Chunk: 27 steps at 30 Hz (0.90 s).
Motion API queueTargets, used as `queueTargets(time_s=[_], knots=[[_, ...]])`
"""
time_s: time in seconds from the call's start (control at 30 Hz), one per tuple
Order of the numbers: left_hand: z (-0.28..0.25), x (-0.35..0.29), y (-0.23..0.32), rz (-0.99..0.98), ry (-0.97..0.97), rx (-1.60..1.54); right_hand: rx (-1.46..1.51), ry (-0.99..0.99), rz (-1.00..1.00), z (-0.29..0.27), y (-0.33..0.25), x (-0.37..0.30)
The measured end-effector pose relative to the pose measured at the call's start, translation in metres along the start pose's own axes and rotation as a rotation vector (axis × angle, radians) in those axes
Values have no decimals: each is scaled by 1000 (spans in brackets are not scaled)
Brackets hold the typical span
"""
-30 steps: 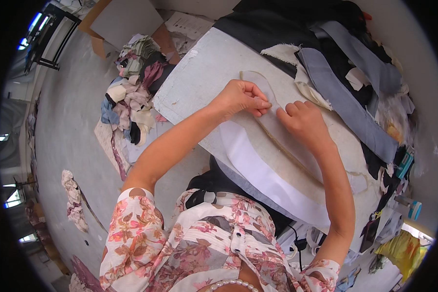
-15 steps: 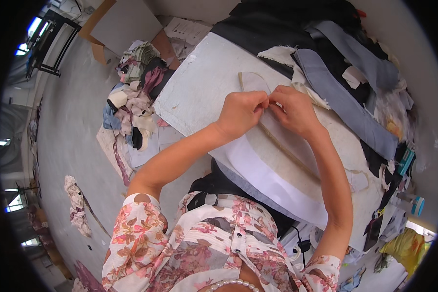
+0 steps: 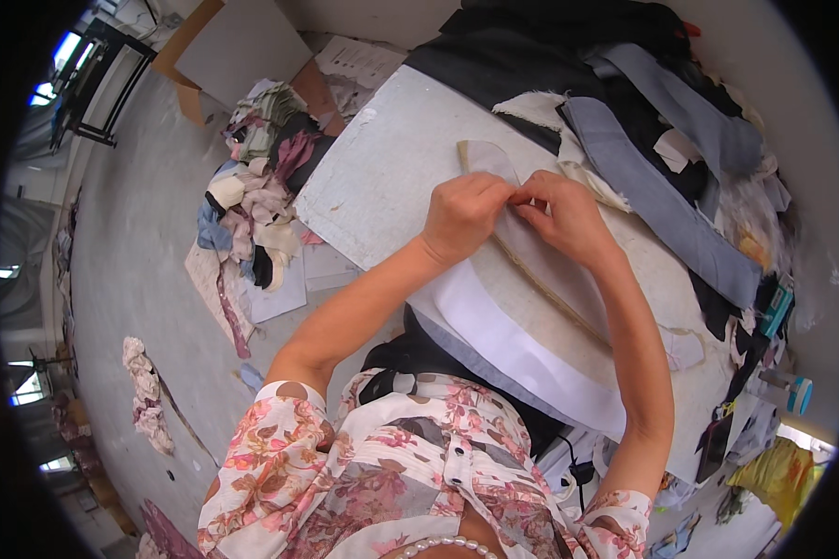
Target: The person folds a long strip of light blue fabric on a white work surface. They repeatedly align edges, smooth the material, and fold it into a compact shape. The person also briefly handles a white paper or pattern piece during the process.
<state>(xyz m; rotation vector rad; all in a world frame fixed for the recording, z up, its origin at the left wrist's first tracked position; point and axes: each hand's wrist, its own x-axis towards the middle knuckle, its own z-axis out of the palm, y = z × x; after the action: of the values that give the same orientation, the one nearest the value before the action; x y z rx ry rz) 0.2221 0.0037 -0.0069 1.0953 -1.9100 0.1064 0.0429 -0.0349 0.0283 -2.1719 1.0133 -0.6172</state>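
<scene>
My left hand and my right hand meet fingertip to fingertip above the white tabletop. Both are pinched closed; whatever sits between the fingertips is too small or hidden to make out. Beneath them lies a long curved pale-grey piece with a tan edge, its rounded end showing beyond my left hand. Nearer my body, a curved white strip rests along the table's front edge, over a grey layer that hangs past it.
Blue-grey fabric strips and black cloth cover the far right side. Fabric scraps are heaped left of the table, near a cardboard box. On the right edge lie a dark phone-like object and a yellow bag.
My left forearm and sleeve have shifted a little to the right, uncovering a bluish scrap on the floor. Both hands stay together over the curved piece, with slight finger movement.
</scene>
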Motion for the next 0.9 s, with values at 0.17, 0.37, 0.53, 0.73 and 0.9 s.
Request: queueTargets(time_s=[0.17, 0.37, 0.53, 0.73, 0.9], knots=[[-3, -1, -5, 47, 20, 10, 141, -28, 142, -4, -9, 7], [-3, -3, -6, 28, 14, 0, 10, 125, -57, 9, 12, 8], [-3, -4, -8, 25, 15, 5, 21, 107, -29, 5, 5, 6], [-11, -5, -8, 60, 14, 69, -242, 180, -77, 3, 9, 4], [-24, -18, -10, 92, -3, 81, -335, 270, -72, 1, 23, 2]])
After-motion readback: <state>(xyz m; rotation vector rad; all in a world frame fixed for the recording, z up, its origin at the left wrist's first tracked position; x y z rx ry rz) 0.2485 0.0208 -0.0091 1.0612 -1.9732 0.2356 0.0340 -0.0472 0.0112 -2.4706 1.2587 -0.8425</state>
